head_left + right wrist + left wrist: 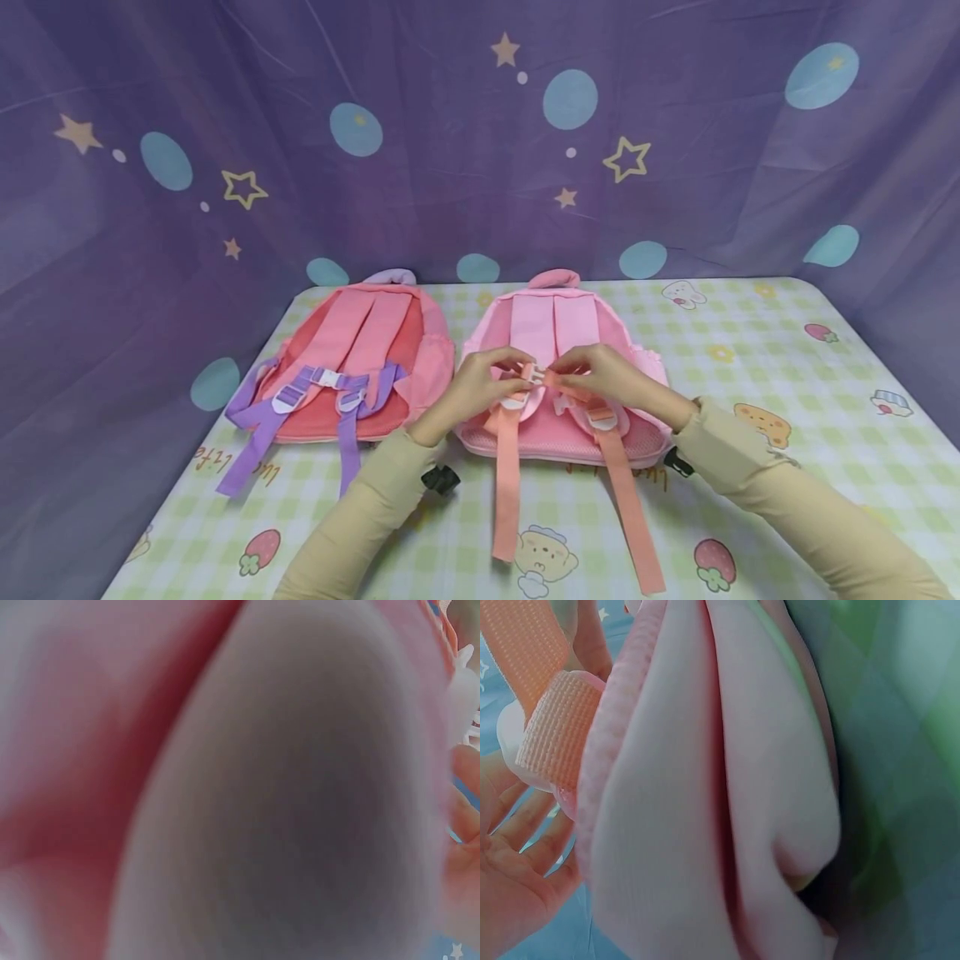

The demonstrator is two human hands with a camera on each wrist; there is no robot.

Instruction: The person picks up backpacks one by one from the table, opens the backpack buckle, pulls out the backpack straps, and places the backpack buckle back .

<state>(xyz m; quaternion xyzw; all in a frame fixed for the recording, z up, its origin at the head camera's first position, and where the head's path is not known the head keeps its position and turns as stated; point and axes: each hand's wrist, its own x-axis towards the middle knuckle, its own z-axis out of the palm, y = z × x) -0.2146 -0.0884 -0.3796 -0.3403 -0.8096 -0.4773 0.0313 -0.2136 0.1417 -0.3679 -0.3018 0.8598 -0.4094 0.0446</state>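
Note:
A pink backpack [491, 333] lies with its shoulder straps up. Over its lower half, my left hand [480, 385] pinches a white pronged buckle [534, 374] on orange webbing between thumb and fingers. Facing it closely, my right hand [600, 375] pinches a short piece of orange strap [553, 380]. Another white buckle part [562, 404] hangs just below the right fingers. Two long orange strap tails [507, 492] run down toward me. In the left wrist view, orange webbing [561, 729] passes beside the left hand [521, 877]; pink fabric hides most of the right wrist view.
To the left lies a coral backpack [431, 375] with purple straps [255, 442], its white chest buckle [328, 378] fastened. Both bags rest on a green checked tablecloth [810, 392] with cartoon prints. A purple curtain [465, 200] with stars stands behind the table.

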